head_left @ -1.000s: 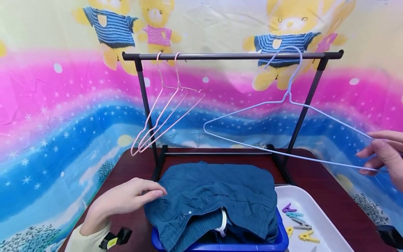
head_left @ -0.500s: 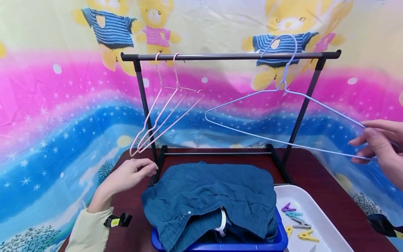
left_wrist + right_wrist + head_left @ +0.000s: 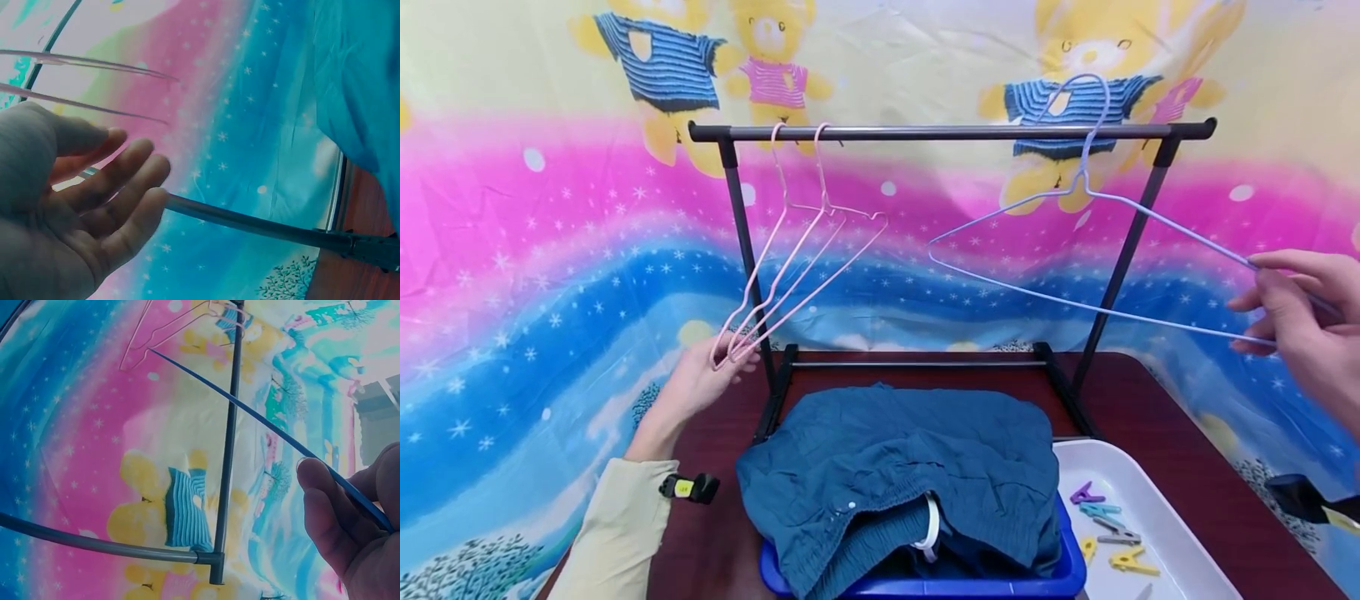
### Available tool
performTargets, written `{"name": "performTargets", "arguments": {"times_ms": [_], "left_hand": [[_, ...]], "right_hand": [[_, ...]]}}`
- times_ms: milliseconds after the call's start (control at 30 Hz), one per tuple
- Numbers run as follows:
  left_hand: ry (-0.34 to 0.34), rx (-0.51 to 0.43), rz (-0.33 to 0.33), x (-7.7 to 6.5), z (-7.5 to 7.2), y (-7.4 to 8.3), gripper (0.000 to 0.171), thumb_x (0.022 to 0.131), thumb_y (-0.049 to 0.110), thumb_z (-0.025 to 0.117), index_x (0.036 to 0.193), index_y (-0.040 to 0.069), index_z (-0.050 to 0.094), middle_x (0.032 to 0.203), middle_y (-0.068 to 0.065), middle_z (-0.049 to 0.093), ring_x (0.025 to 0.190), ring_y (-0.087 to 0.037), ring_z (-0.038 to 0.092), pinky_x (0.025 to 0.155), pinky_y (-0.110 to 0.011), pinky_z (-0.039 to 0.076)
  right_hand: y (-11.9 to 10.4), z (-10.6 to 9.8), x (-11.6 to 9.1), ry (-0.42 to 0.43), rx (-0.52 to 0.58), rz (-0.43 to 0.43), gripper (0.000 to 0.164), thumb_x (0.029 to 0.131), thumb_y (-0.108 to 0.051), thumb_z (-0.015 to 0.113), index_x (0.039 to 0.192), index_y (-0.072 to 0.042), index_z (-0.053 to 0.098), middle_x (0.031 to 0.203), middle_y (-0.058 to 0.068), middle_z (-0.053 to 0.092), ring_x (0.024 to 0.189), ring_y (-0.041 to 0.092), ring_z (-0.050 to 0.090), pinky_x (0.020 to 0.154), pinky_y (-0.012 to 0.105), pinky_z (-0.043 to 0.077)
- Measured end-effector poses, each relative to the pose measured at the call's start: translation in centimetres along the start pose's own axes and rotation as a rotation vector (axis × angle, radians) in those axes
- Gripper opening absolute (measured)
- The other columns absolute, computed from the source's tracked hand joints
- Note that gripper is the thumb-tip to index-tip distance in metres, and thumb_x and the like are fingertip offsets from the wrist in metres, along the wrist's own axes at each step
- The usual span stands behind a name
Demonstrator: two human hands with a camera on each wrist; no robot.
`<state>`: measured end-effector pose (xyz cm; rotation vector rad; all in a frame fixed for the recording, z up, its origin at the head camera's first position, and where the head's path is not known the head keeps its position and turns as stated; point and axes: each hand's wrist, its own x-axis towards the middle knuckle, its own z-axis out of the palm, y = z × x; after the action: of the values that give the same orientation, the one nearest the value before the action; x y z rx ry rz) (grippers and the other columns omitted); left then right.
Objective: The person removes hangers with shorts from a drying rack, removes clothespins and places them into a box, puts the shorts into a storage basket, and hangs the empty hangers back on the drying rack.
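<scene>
In the head view, my right hand (image 3: 1311,308) pinches one end of a lavender wire hanger (image 3: 1084,171). The hook of this hanger rises above the rail (image 3: 955,133) of a dark clothes rack. Two pink hangers (image 3: 825,196) hang towards the rail's left end. My left hand (image 3: 700,375) is at their lower corners, partly behind them, with loosely bent fingers. The left wrist view shows nothing gripped in this hand (image 3: 94,200); whether it touches a hanger, I cannot tell. A folded dark teal garment (image 3: 910,442) with an elastic waistband lies in a blue basket (image 3: 970,588).
A white tray (image 3: 1180,525) right of the basket holds several clothes pegs, among them a yellow peg (image 3: 1135,562). The rack's feet stand on the dark red table (image 3: 715,517) behind the basket. A printed bear curtain (image 3: 550,250) surrounds the table.
My left hand has risen from beside the garment to the pink hangers' lower corners. My right hand has lifted the lavender hanger, whose far end has shifted right.
</scene>
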<state>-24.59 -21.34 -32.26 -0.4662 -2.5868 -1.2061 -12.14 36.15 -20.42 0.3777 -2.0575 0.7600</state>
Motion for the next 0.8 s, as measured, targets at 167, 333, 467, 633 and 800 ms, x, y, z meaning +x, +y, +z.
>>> {"name": "performTargets", "arguments": {"times_ms": [167, 333, 467, 633, 800], "left_hand": [[0.145, 0.038, 0.015, 1.4, -0.2, -0.5, 0.024, 0.101, 0.018, 0.054, 0.112, 0.0, 0.065, 0.088, -0.019, 0.07, 0.067, 0.002, 0.056, 0.06, -0.021, 0.048], [0.269, 0.048, -0.004, 2.6, -0.2, -0.7, 0.029, 0.101, 0.023, 0.055, 0.117, 0.0, 0.064, 0.096, -0.019, 0.069, 0.075, -0.005, 0.062, 0.066, -0.016, 0.046], [0.325, 0.009, -0.062, 3.6, 0.1, -0.7, 0.034, 0.099, 0.023, 0.057, 0.124, 0.0, 0.059, 0.115, -0.022, 0.067, 0.1, -0.029, 0.068, 0.087, -0.03, 0.05], [0.379, -0.088, -0.116, 5.0, 0.6, -1.0, 0.038, 0.097, 0.02, 0.06, 0.129, 0.001, 0.054, 0.127, -0.023, 0.062, 0.115, -0.04, 0.062, 0.1, -0.049, 0.047], [0.404, -0.173, -0.144, 5.9, 1.3, -1.9, 0.044, 0.097, 0.021, 0.059, 0.135, 0.001, 0.048, 0.132, -0.024, 0.057, 0.121, -0.039, 0.059, 0.104, -0.049, 0.045]], "right_hand": [[0.2, 0.3, 0.8, 0.015, 0.026, 0.028, 0.032, 0.098, 0.002, 0.051, 0.128, 0.0, 0.06, 0.081, -0.034, 0.057, 0.056, -0.016, 0.052, 0.06, 0.0, 0.043], [0.3, 0.3, 1.3, 0.018, 0.009, 0.046, 0.034, 0.098, 0.002, 0.051, 0.13, -0.007, 0.061, 0.084, -0.032, 0.057, 0.057, -0.016, 0.052, 0.061, -0.001, 0.042], [0.1, 0.4, 1.6, 0.013, -0.007, 0.044, 0.034, 0.099, 0.0, 0.051, 0.131, -0.007, 0.06, 0.085, -0.032, 0.055, 0.059, -0.015, 0.05, 0.063, -0.002, 0.041], [0.0, 0.8, 1.7, 0.022, -0.035, 0.016, 0.033, 0.099, -0.002, 0.051, 0.13, -0.005, 0.061, 0.088, -0.035, 0.054, 0.058, -0.017, 0.048, 0.064, -0.003, 0.04], [0.2, 0.8, 1.8, 0.026, -0.082, 0.017, 0.033, 0.1, -0.005, 0.05, 0.132, -0.003, 0.059, 0.09, -0.037, 0.051, 0.06, -0.02, 0.046, 0.064, -0.004, 0.038]]}}
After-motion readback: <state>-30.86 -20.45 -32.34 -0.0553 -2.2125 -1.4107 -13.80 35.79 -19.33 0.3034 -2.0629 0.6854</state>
